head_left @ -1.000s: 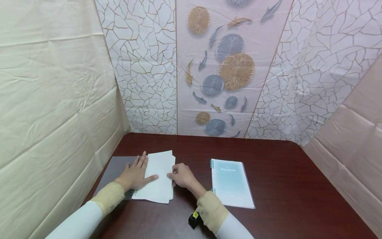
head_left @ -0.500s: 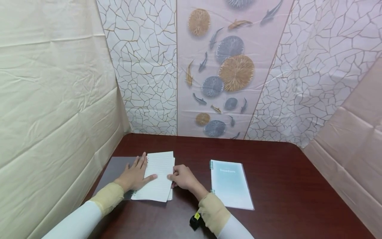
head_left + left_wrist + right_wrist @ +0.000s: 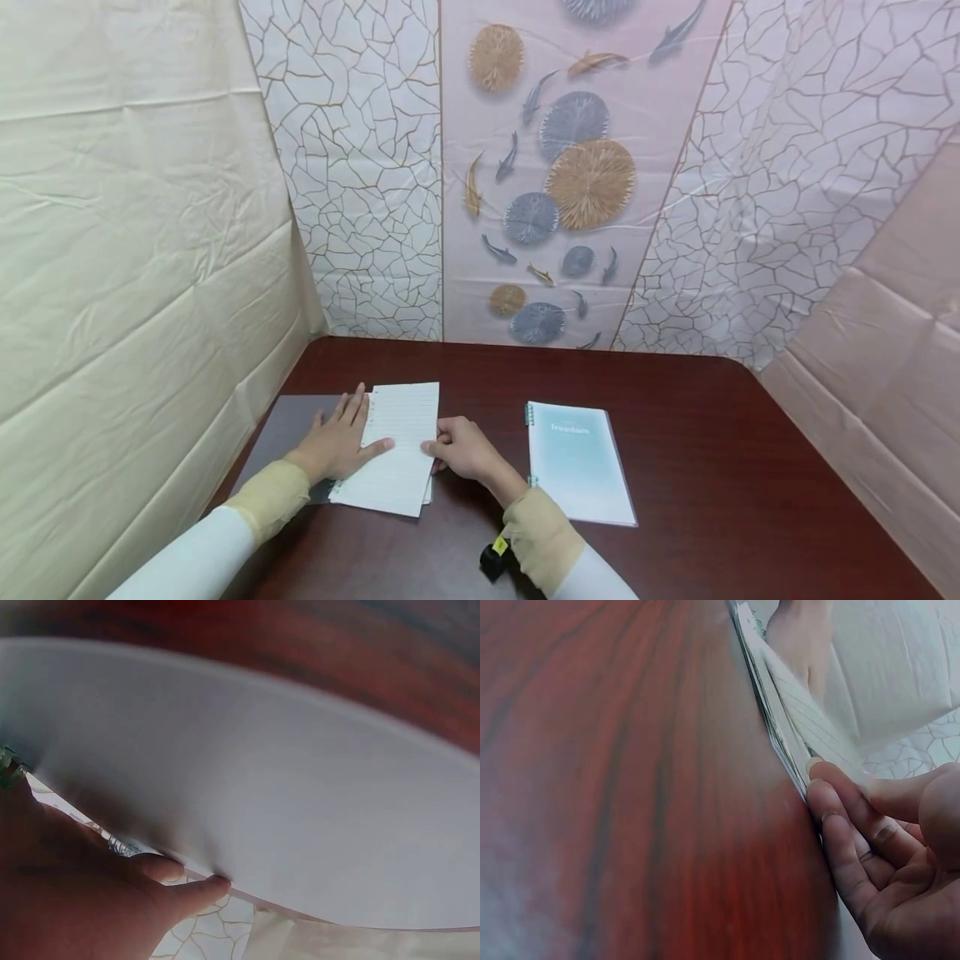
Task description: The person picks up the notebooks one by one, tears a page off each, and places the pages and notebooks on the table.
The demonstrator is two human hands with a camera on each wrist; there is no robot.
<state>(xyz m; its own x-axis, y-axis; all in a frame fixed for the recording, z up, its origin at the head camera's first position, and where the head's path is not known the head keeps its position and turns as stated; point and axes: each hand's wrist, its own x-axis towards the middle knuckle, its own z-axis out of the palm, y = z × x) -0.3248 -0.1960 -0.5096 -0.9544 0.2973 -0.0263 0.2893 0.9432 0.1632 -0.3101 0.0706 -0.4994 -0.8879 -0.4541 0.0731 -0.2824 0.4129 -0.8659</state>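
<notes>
An open ring notebook lies on the left of the table, its grey cover (image 3: 273,433) to the left and its lined white pages (image 3: 397,475) to the right. My left hand (image 3: 337,442) rests flat with spread fingers across the binding side, thumb on the page. At the pages' right edge, my right hand (image 3: 467,450) pinches a lined sheet. Seen from the right wrist, this lined sheet (image 3: 810,712) lifts away from the pages beneath, held by my right hand (image 3: 885,862). The left wrist view shows the smooth grey cover (image 3: 262,780) beside my left hand (image 3: 97,892).
A second ring notebook (image 3: 581,467) with a pale blue cover reading "freedom" lies closed to the right. A black device (image 3: 492,562) with a yellow label is at my right wrist. Fabric walls (image 3: 360,167) enclose the dark red table (image 3: 697,467).
The top lined sheet has shifted and its lower corner now reaches nearer to me, with the right hand still pinching its edge. The left hand stays in place on the notebook.
</notes>
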